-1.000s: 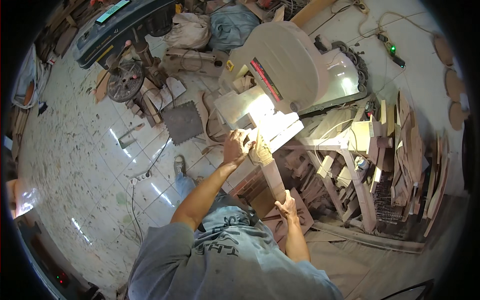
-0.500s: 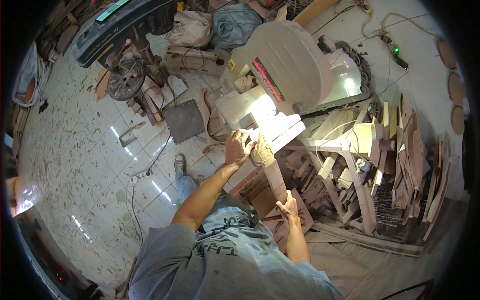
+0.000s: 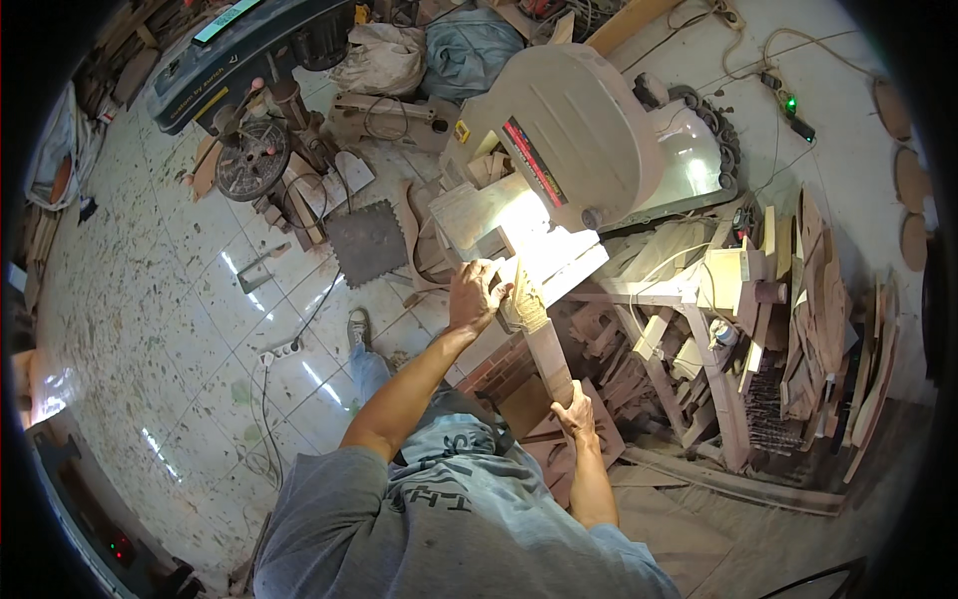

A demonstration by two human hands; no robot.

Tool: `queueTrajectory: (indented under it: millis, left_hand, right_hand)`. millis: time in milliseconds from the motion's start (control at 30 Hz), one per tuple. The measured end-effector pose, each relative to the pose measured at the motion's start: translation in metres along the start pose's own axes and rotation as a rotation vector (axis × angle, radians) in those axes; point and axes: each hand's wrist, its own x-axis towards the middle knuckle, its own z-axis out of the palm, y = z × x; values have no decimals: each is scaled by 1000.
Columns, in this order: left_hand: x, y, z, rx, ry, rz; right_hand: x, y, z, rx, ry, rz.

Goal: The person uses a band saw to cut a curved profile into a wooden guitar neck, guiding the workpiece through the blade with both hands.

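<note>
Beside the bright end of the machine table (image 3: 577,268), I have a long wooden piece (image 3: 547,351) slanting from the glare down toward the wearer's body. On its lower end the right hand (image 3: 575,412) is closed, thumb and fingers wrapped round the wood. At the upper end the left hand (image 3: 473,298) has its fingers curled against the left side of the piece — whether they grip it or only press, I cannot tell. The wood's upper part looks paler and rougher than the straight lower length, and the strong light washes out its far tip.

Just beyond, I see the large rounded machine housing (image 3: 574,130) with a red-and-black label strip (image 3: 534,160). To the right, a wooden frame (image 3: 720,389) stands among stacked offcuts. Over on the left, a dark mat (image 3: 367,243) with a jagged edge lies on the tiled floor (image 3: 190,329) — a white power strip (image 3: 280,352) sits nearer the wearer.
</note>
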Motion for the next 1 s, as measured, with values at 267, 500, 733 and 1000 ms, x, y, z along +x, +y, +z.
queueTrajectory:
  millis: [267, 500, 733, 1000]
  left_hand:
    - [1, 1, 1, -12, -5, 0]
    - [2, 1, 4, 11, 17, -19]
    - [6, 6, 8, 6, 16, -113]
    - [8, 6, 11, 18, 42, -98]
  right_hand:
    - [1, 1, -2, 5, -21, -14]
    - [3, 5, 0, 17, -7, -12]
    - [4, 1, -2, 37, -18, -15]
    - [7, 3, -1, 26, -3, 0]
